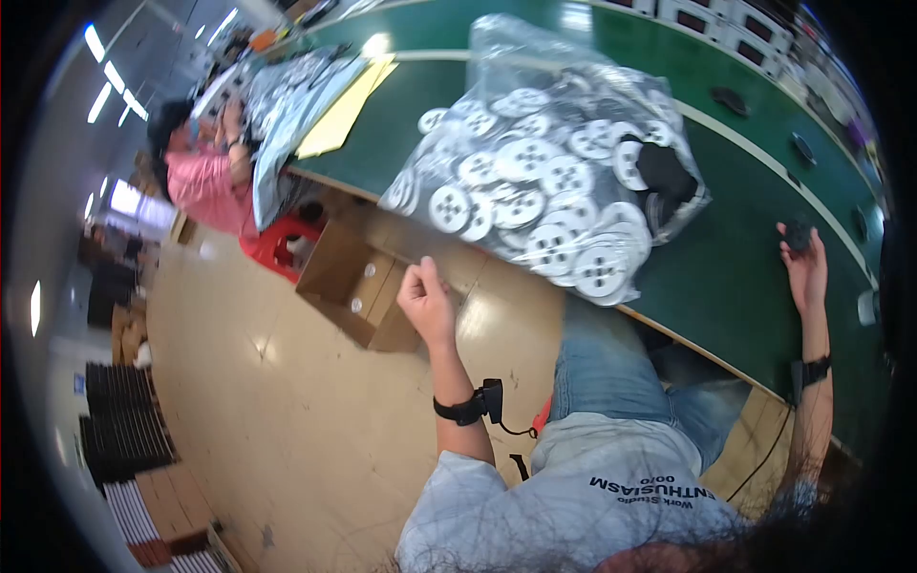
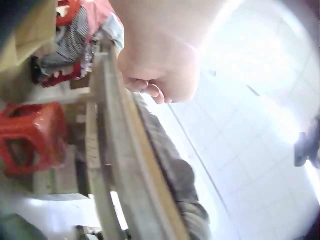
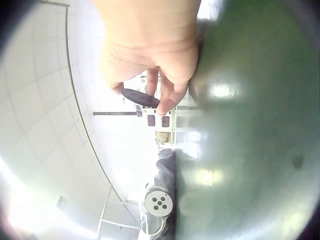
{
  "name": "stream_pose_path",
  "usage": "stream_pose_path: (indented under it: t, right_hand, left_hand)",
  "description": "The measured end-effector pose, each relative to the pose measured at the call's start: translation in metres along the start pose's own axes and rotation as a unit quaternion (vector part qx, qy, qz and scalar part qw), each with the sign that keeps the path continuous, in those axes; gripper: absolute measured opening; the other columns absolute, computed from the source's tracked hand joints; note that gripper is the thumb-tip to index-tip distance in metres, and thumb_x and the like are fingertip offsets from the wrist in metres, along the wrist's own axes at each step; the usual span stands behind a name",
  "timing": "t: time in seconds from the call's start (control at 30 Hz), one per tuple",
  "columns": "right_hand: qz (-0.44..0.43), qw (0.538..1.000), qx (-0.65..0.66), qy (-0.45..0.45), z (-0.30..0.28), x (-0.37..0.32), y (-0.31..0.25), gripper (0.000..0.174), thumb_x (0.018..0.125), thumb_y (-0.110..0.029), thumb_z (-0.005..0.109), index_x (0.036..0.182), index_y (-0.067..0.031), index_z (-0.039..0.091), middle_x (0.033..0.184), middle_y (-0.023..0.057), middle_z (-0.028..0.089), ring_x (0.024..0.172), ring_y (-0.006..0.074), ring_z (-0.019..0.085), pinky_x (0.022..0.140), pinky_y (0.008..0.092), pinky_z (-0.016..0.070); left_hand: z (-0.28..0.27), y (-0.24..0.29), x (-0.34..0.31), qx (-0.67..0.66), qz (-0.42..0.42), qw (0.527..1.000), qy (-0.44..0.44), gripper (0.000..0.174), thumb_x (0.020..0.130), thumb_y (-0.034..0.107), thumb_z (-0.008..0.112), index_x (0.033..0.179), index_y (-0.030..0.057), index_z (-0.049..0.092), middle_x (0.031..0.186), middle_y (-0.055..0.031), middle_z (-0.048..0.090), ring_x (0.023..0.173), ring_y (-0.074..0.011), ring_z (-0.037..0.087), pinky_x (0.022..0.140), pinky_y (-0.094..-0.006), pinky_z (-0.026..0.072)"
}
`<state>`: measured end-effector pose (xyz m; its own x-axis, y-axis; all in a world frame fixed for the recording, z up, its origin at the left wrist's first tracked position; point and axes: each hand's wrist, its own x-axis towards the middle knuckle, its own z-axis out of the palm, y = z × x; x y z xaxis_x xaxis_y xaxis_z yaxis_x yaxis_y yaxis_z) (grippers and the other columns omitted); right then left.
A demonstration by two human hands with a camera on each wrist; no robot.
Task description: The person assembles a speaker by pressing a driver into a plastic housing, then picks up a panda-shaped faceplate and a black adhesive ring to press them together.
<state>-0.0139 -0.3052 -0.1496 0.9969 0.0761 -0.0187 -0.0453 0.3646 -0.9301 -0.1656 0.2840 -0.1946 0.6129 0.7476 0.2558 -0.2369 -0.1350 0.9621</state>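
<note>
Right hand (image 1: 805, 269) pinches a dark disc (image 1: 798, 235) over the green bench (image 1: 745, 306), at the right edge of the head view.
In the right wrist view the fingers (image 3: 169, 98) and thumb close narrowly on the disc's rim, holding it edge-on in the upper middle of the frame. The left hand (image 1: 426, 302) sits centre-frame, just below the bench edge, its fingers curled inward; whether they hold anything cannot be told. A clear bag of white holed discs (image 1: 554, 162) lies on the bench at upper centre, a cardboard box (image 1: 351, 286) on the floor left of the left hand.
</note>
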Motion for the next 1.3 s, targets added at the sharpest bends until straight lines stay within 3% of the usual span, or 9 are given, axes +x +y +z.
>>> stream_pose_path:
  t: [0.27, 0.37, 0.43, 0.5, 0.53, 0.57, 0.63, 0.83, 1.3]
  right_hand:
    - [-0.009, 0.999, -0.033, -0.014, 0.022, -0.018, -0.007, 0.038, 0.102, -0.038, 0.051, 0.125, -0.0069, 0.053, 0.116, 0.0126, 0.067, 0.081, 0.0121, 0.06, 0.074, 0.0265, 0.0484]
    - [0.006, 0.998, -0.067, -0.021, 0.025, -0.019, -0.009, 0.033, 0.102, -0.036, 0.052, 0.122, -0.0098, 0.053, 0.11, 0.0087, 0.067, 0.079, 0.0103, 0.059, 0.072, 0.0253, 0.0479]
    - [0.011, 0.996, -0.081, -0.02, 0.028, -0.022, -0.012, 0.031, 0.101, -0.035, 0.053, 0.12, -0.0099, 0.053, 0.108, 0.0063, 0.066, 0.078, 0.0093, 0.059, 0.07, 0.0239, 0.0472]
    - [0.017, 0.995, -0.1, -0.024, 0.031, -0.023, -0.016, 0.03, 0.101, -0.035, 0.053, 0.118, -0.0101, 0.053, 0.105, 0.0039, 0.066, 0.078, 0.0083, 0.058, 0.069, 0.0224, 0.0464]
    - [0.019, 0.995, -0.101, -0.016, 0.032, -0.024, -0.015, 0.03, 0.101, -0.034, 0.053, 0.118, -0.0094, 0.053, 0.105, 0.0033, 0.065, 0.076, 0.008, 0.058, 0.068, 0.0219, 0.0462]
    - [0.019, 0.994, -0.107, -0.012, 0.031, -0.024, -0.016, 0.029, 0.101, -0.033, 0.053, 0.118, -0.0092, 0.053, 0.105, 0.0032, 0.065, 0.075, 0.008, 0.058, 0.067, 0.0219, 0.0462]
    - [0.023, 0.992, -0.121, -0.012, 0.034, -0.024, -0.016, 0.029, 0.101, -0.032, 0.053, 0.117, -0.0088, 0.053, 0.104, 0.0029, 0.065, 0.074, 0.0079, 0.057, 0.066, 0.0219, 0.046]
    - [0.023, 0.99, -0.137, -0.004, 0.039, -0.025, -0.01, 0.027, 0.098, -0.03, 0.055, 0.115, -0.0088, 0.054, 0.106, 0.0036, 0.065, 0.073, 0.0086, 0.056, 0.065, 0.0219, 0.045]
    - [0.024, 0.989, -0.146, 0.004, 0.037, -0.022, -0.002, 0.024, 0.101, -0.03, 0.052, 0.116, -0.0099, 0.053, 0.107, 0.003, 0.064, 0.073, 0.007, 0.057, 0.063, 0.0208, 0.0456]
  left_hand:
    - [0.14, 0.133, 0.012, -0.045, 0.193, 0.945, -0.261, 0.025, 0.099, 0.011, 0.058, 0.075, 0.0026, 0.056, 0.065, -0.0005, 0.058, 0.057, -0.0059, 0.05, 0.054, -0.0207, 0.0398]
    - [0.193, 0.153, 0.01, 0.07, 0.238, 0.881, -0.402, 0.013, 0.09, 0.009, 0.07, 0.088, -0.0017, 0.064, 0.07, -0.0063, 0.065, 0.065, -0.0135, 0.061, 0.065, -0.0268, 0.0488]
    - [0.224, 0.165, -0.002, 0.169, 0.35, 0.786, -0.481, 0.025, 0.084, 0.013, 0.076, 0.103, -0.0003, 0.065, 0.091, -0.0121, 0.07, 0.082, -0.0217, 0.067, 0.078, -0.0307, 0.0523]
    - [0.245, 0.165, -0.02, 0.21, 0.283, 0.745, -0.566, 0.05, 0.077, 0.021, 0.082, 0.119, 0.0036, 0.061, 0.116, -0.0166, 0.066, 0.102, -0.031, 0.065, 0.091, -0.0367, 0.0495]
    - [0.249, 0.142, -0.02, 0.272, 0.393, 0.683, -0.552, 0.069, 0.074, 0.03, 0.085, 0.131, 0.0076, 0.054, 0.138, -0.0181, 0.054, 0.124, -0.0364, 0.054, 0.104, -0.0473, 0.042]
    - [0.254, 0.142, -0.028, 0.335, 0.363, 0.649, -0.579, 0.078, 0.07, 0.036, 0.086, 0.136, 0.0126, 0.051, 0.148, -0.0169, 0.044, 0.139, -0.0389, 0.039, 0.114, -0.0594, 0.026]
    - [0.262, 0.13, -0.036, 0.374, 0.369, 0.612, -0.591, 0.081, 0.068, 0.036, 0.087, 0.137, 0.0177, 0.05, 0.153, -0.0144, 0.038, 0.145, -0.0376, 0.03, 0.114, -0.068, 0.017]
    - [0.272, 0.115, -0.03, 0.378, 0.388, 0.606, -0.583, 0.077, 0.068, 0.029, 0.084, 0.137, 0.0203, 0.051, 0.154, -0.0116, 0.037, 0.147, -0.0349, 0.027, 0.115, -0.0695, 0.0109]
    - [0.272, 0.095, -0.015, 0.198, 0.336, 0.735, -0.555, 0.052, 0.082, 0.029, 0.075, 0.128, 0.0121, 0.059, 0.149, -0.0141, 0.047, 0.137, -0.0324, 0.044, 0.118, -0.0605, 0.0129]
